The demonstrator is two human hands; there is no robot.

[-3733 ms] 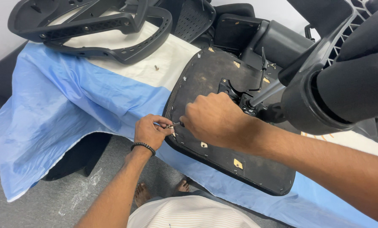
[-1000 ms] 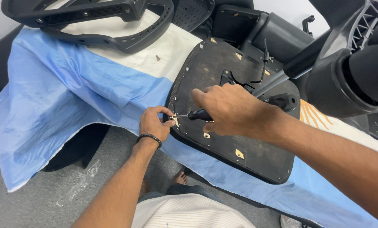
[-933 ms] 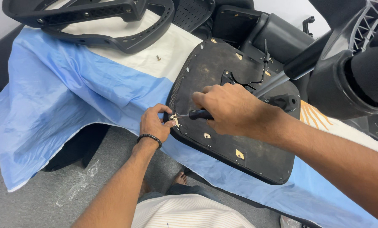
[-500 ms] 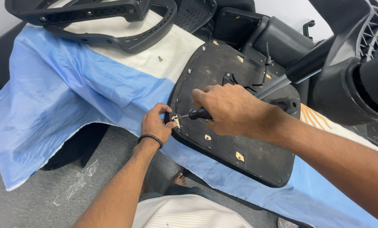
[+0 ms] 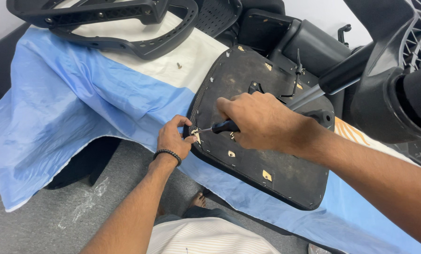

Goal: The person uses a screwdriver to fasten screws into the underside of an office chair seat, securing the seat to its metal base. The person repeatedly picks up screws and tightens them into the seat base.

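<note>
An upturned black chair seat (image 5: 271,150) lies on a table under a blue cloth (image 5: 78,103). My right hand (image 5: 259,120) grips a screwdriver (image 5: 215,128) with a black handle, its metal tip pointing left at the seat's near-left edge. My left hand (image 5: 173,138), with a dark bracelet on the wrist, pinches the spot where the tip meets the seat rim. Small yellowish tabs dot the seat's underside.
A black curved chair frame (image 5: 125,28) rests at the back left on a white sheet (image 5: 163,66), near a loose screw (image 5: 179,65). A black chair base with a gas cylinder (image 5: 342,75) stands at the right. Grey floor (image 5: 55,216) lies below the table edge.
Since the oldest frame my right hand has drawn back to grip the screwdriver handle, tip at the seat edge. Over the last second both hands stay nearly still; the view shifts slightly.
</note>
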